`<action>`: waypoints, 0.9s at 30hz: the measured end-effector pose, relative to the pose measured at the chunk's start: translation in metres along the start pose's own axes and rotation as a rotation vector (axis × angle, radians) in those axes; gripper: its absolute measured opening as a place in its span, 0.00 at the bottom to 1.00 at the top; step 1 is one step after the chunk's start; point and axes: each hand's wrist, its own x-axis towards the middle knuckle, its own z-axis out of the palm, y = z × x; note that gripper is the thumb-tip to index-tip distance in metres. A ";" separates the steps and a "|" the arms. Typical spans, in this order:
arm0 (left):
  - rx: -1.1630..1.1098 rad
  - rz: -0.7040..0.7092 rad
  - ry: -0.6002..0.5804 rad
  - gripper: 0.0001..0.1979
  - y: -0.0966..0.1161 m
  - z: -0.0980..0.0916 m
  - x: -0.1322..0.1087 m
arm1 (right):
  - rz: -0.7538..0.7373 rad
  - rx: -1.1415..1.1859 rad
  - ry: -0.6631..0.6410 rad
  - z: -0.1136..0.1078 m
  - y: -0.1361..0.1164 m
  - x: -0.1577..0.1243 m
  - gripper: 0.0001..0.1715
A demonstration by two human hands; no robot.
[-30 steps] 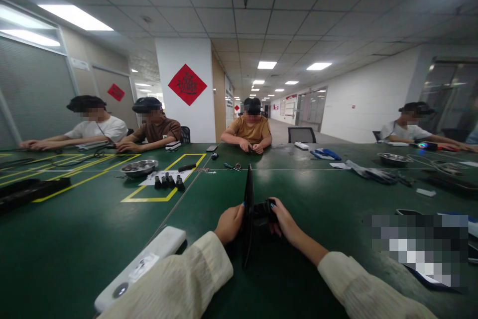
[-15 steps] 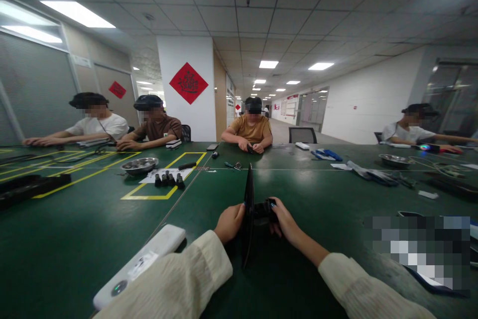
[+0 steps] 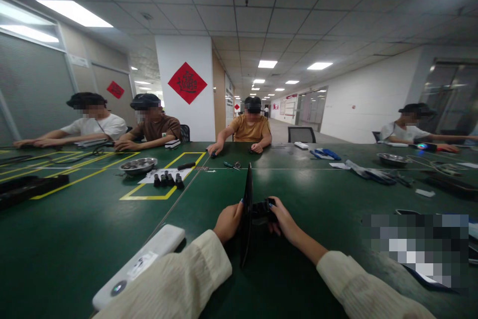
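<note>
A thin black panel [image 3: 246,219] stands upright, nearly edge-on to me, just above the green table. My left hand [image 3: 228,220] grips its left face near mid-height, thumb against the panel. On the other side, a black bracket-like part [image 3: 260,208] juts out to the right and meets the panel. My right hand [image 3: 282,217] has its fingers wrapped around the outer end of that part. The exact kind of both pieces cannot be made out. Beside my left forearm lies a long white device [image 3: 149,259] with a label and a round button.
Several black cylindrical parts [image 3: 169,179] stand on paper inside a yellow taped outline. Nearby is a metal bowl [image 3: 138,165]; another bowl [image 3: 393,159] sits far right. Gloves [image 3: 368,172] and pliers [image 3: 233,164] lie across the green table [image 3: 317,194]. Co-workers sit around it.
The person opposite has stretched an arm toward a small black item on the table. My hands keep their hold, and the view has shifted slightly.
</note>
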 end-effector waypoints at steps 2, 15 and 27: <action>-0.012 -0.011 0.000 0.27 0.000 0.000 0.000 | -0.001 0.000 0.005 0.000 0.002 0.001 0.31; 0.037 0.002 0.020 0.24 0.011 -0.005 -0.004 | 0.001 -0.014 -0.005 -0.004 0.011 0.005 0.29; 0.031 0.062 0.061 0.25 0.003 -0.002 -0.003 | -0.019 -0.008 -0.021 -0.004 0.008 0.003 0.28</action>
